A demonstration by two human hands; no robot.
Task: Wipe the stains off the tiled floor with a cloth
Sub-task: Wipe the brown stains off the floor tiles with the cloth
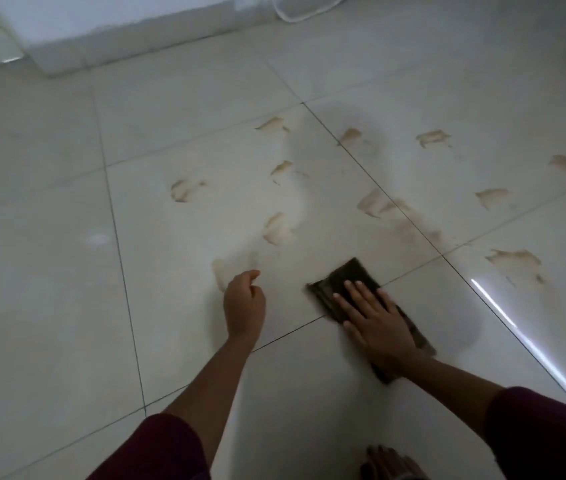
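Note:
A dark brown cloth (347, 277) lies flat on the pale tiled floor (67, 271), over a tile joint. My right hand (375, 323) presses on it with straight, spread fingers. My left hand (244, 304) hovers to the left of the cloth, fingers loosely curled and holding nothing. Several brownish stains mark the tiles beyond the hands, among them one (278, 228) just ahead of my left hand, one (376, 202) ahead of the cloth and one (515, 261) to the right. A faint smear (221, 275) lies beside my left hand.
A white wall base (67, 53) runs along the back left. A white cable (295, 12) loops on the floor at the top. A bright light streak (523, 341) reflects on the right tiles. A brown object (390, 462), partly cut off, sits at the bottom edge.

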